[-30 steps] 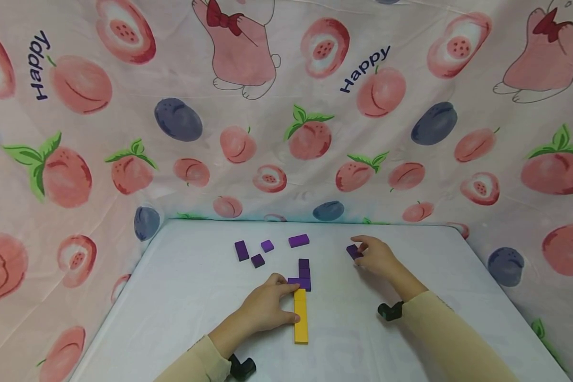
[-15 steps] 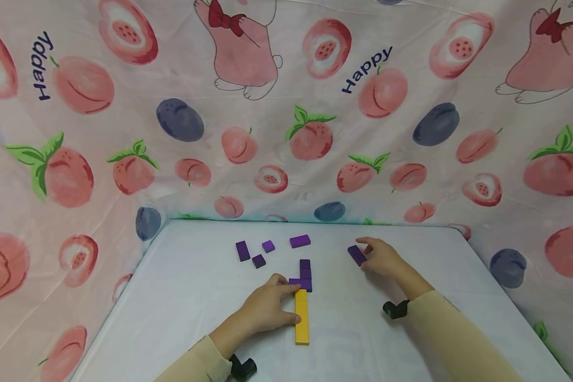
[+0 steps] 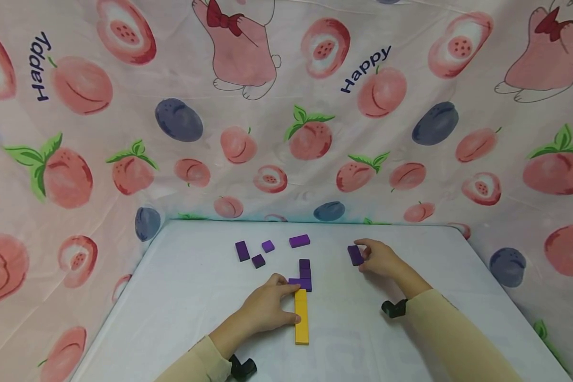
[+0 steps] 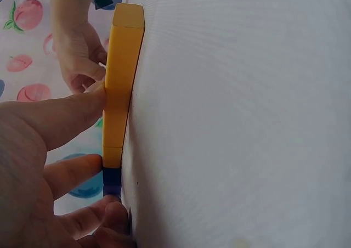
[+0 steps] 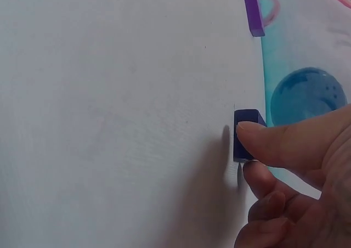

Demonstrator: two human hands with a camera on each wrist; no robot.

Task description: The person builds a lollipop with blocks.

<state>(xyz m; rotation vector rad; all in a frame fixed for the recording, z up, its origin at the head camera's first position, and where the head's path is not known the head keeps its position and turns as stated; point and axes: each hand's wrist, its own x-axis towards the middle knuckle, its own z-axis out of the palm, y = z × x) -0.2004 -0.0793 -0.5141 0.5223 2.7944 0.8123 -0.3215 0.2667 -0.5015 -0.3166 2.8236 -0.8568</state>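
Observation:
A yellow bar (image 3: 302,318) lies lengthwise on the white table, made of a long piece and a short one at its far end. Purple blocks (image 3: 305,268) continue the row beyond it, one of them set crosswise. My left hand (image 3: 266,304) rests along the row's left side, thumb against the yellow bar and index fingertip on the crosswise purple block (image 3: 294,281). In the left wrist view, further fingers lie by the purple end. To the right, my right hand (image 3: 383,258) pinches a dark purple oblong block (image 3: 355,255), its thumb across the block's face in the right wrist view.
Loose purple pieces lie toward the back: an oblong block (image 3: 242,251), two small cubes (image 3: 268,246) and another oblong (image 3: 300,241). A fruit-printed cloth (image 3: 248,175) hangs behind the white table (image 3: 196,302). Each wrist wears a black device (image 3: 393,309).
The purple block in my right hand has turned from a slant to nearly straight, and more of it shows between the fingers. My left hand and the row stay put.

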